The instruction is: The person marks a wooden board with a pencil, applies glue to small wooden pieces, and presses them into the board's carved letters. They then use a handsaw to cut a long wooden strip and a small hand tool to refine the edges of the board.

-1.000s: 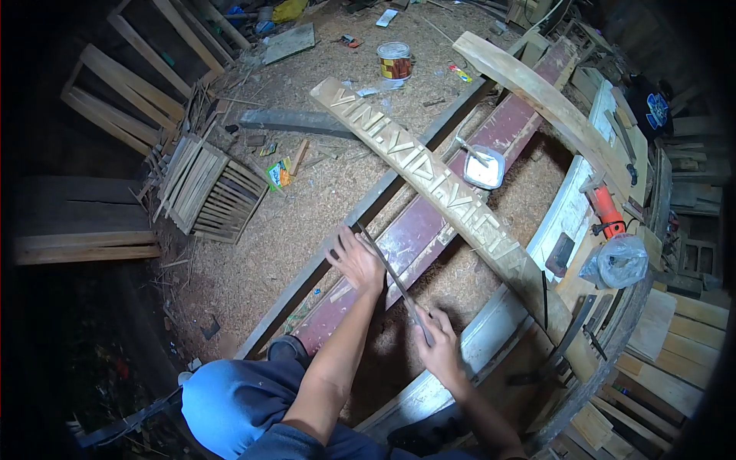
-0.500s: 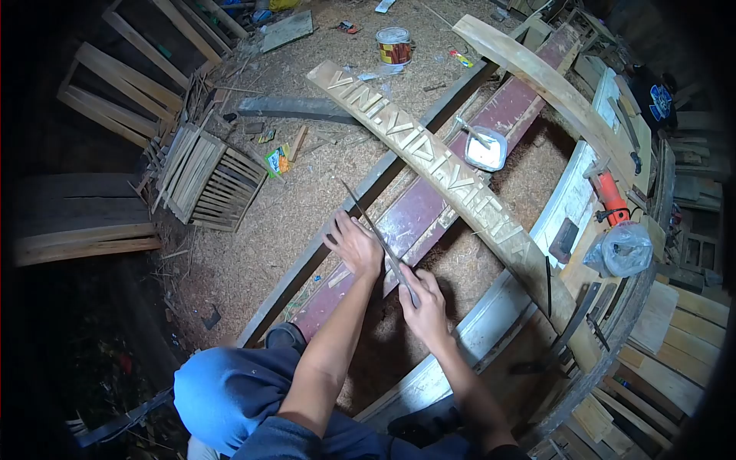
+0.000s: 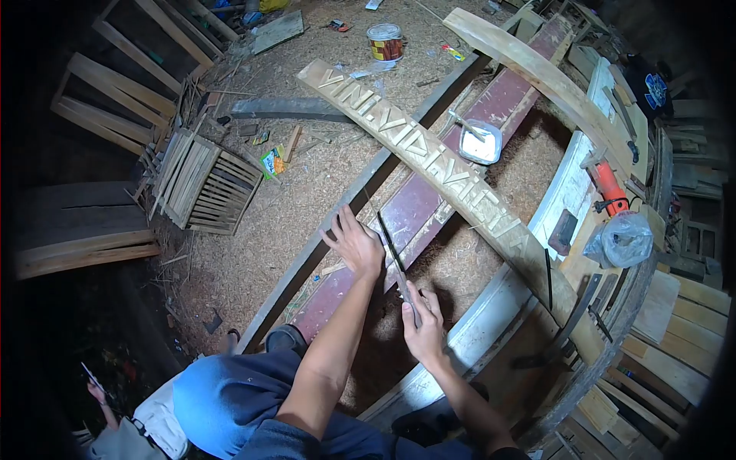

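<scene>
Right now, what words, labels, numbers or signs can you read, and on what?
"VINI.VIDI.VI": raised letters on the long board; the last letters are unclear.
Can: label too small to read.
Green-and-orange packet: too blurred.
Dark cloth: blue print, too blurred.
Red-and-yellow wrapper: too small.
Tool in the right hand: no readable text.

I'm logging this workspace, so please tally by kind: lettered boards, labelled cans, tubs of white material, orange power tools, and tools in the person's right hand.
Lettered board: 1
Labelled can: 1
Tub of white material: 1
Orange power tool: 1
Thin tool in the right hand: 1
Total: 5
</scene>
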A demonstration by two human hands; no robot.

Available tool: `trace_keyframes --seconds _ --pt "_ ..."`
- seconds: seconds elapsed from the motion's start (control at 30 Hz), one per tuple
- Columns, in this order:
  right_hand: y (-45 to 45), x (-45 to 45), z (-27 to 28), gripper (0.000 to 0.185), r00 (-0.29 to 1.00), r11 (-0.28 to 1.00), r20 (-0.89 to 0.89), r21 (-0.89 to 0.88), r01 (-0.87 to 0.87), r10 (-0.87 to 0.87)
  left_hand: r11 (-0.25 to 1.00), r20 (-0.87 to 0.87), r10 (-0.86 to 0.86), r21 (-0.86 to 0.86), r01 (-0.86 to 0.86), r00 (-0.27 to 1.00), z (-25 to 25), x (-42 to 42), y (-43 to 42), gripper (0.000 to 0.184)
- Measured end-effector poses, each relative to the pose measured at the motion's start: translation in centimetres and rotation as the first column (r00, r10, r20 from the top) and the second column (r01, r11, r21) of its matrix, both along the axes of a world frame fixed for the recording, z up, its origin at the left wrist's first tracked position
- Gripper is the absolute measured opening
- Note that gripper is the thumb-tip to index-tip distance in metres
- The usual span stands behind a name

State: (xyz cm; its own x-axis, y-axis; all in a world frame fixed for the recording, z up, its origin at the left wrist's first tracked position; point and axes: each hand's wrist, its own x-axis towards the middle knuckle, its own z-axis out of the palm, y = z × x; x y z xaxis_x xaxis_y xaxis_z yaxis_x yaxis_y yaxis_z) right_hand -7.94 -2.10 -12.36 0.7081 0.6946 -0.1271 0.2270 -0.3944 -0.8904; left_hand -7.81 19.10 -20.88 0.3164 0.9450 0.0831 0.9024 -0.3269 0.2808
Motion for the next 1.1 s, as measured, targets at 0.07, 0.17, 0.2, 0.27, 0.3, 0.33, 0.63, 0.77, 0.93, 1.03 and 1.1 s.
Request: trace_keyframes --seconds 0.07,0.17,0.2,0.27,0.3,0.33,0.63,0.77,0.93,1.03,1.1 --pt "0.7 -1.1 -0.5 0.044 0.998 0.997 -0.009 0.032 0.070 -0.069 1.000 0.006 0.011 -0.020 -0.010 1.000 0.2 0.1 -0.2 0.065" --pt "0.9 -0.9 -0.8 0.043 0.998 0.998 0.016 0.019 0.060 -0.060 0.998 0.015 0.053 -0.018 -0.053 0.998 -0.2 0.1 0.0 0.066" --pt "0.7 -0.6 -0.7 0.043 0.998 0.999 0.044 0.010 0.045 -0.045 0.999 0.015 0.049 -0.016 -0.048 0.999 -0.1 0.0 -0.1 0.066" --pt "-0.3 -1.5 -0.4 0.043 0.998 0.999 0.029 0.016 0.051 -0.052 0.998 0.012 0.044 0.047 -0.044 0.999 0.2 0.1 -0.2 0.055" --pt "-0.7 -1.9 -0.3 0.043 0.998 0.998 0.030 0.012 0.056 -0.056 0.998 0.017 0.037 0.042 -0.038 0.999 0.0 0.3 0.0 0.055" --pt "-1.0 -2.0 -0.1 0.043 0.998 0.998 0.033 0.003 0.058 -0.058 0.998 0.010 0.041 0.049 -0.041 0.999 -0.2 0.3 0.0 0.055" --pt "-1.8 -2.3 -0.3 0.044 0.998 0.998 0.010 -0.031 0.061 -0.061 0.998 -0.017 0.049 0.052 -0.048 0.999 0.0 0.4 0.2 0.059" --pt "0.4 -1.5 -0.1 0.042 0.994 0.995 0.049 -0.037 0.097 -0.095 0.998 0.021 0.034 0.053 -0.035 0.999 0.4 0.9 -0.3 0.048" --pt "-1.1 -2.6 -0.2 0.043 0.990 0.991 0.056 -0.015 0.130 -0.129 0.997 0.003 0.041 0.067 -0.042 0.999 -0.3 0.5 0.2 0.046" --pt "-0.8 -2.9 -0.1 0.049 0.977 0.977 0.019 0.003 0.214 -0.214 0.993 -0.031 0.031 0.119 -0.027 0.999 -0.1 0.8 0.0 0.041" --pt "-1.0 -3.4 -1.0 0.047 0.975 0.977 0.058 0.012 0.215 -0.215 0.985 -0.023 0.022 0.173 -0.018 0.999 -0.3 0.6 0.2 0.036"
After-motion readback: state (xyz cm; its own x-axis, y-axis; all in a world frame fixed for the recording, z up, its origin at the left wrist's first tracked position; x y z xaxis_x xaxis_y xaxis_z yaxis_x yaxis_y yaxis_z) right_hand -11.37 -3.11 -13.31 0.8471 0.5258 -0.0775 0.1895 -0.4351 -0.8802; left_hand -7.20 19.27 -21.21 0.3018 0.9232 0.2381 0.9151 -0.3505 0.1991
